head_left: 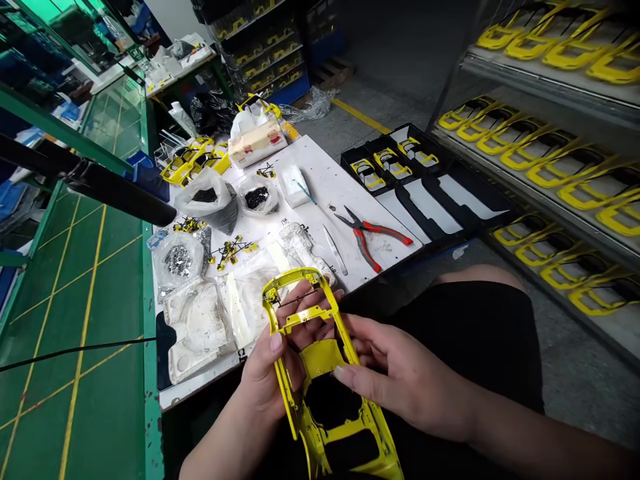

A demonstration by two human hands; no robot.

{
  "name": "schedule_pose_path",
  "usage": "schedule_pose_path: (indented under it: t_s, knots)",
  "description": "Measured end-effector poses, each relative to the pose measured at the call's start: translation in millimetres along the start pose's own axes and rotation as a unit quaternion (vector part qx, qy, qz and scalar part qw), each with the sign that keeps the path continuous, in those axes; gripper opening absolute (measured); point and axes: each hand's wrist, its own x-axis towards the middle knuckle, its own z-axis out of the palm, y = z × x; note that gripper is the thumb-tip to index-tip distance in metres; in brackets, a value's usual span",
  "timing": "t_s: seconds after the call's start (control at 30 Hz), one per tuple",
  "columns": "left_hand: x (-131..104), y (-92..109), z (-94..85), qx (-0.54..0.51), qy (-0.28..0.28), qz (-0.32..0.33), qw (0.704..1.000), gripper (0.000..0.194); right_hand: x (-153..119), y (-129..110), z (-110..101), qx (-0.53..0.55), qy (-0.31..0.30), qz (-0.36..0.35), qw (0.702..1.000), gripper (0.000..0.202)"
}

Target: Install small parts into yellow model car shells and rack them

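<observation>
While the left hand (270, 367) and right hand (400, 373) both grip the yellow car body frame (323, 357) above the lap, probably to steady it for close inspection, pliers (367, 233) and tweezers (335, 250) lie within reach on the white table (325, 173).

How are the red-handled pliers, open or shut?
Open. The pliers lie with their red handles spread apart, and there is a gap between the tips of their jaws.
</observation>
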Motion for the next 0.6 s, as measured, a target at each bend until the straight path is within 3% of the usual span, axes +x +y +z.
schedule_pose_path:
  t_s: [0.2, 0.43, 0.6]
  knots:
    - [-4.9, -4.2, -7.7, 0.020, 0.016, 0.013, 1.000, 0.083, -2.6, 1.9, -1.8, 0.007, -0.006, -0.002, 1.000, 0.056]
    - [-4.1, -1.6, 2.6, 0.006, 0.001, 0.020, 1.000, 0.084, -3.4, 0.2, -1.6, 0.002, -0.014, 0.007, 1.000, 0.058]
    - [-6.1, -4.1, -4.3, -0.015, -0.001, 0.030, 0.999, 0.090, -4.0, 0.8, -0.4, -0.003, -0.015, 0.007, 1.000, 0.059]
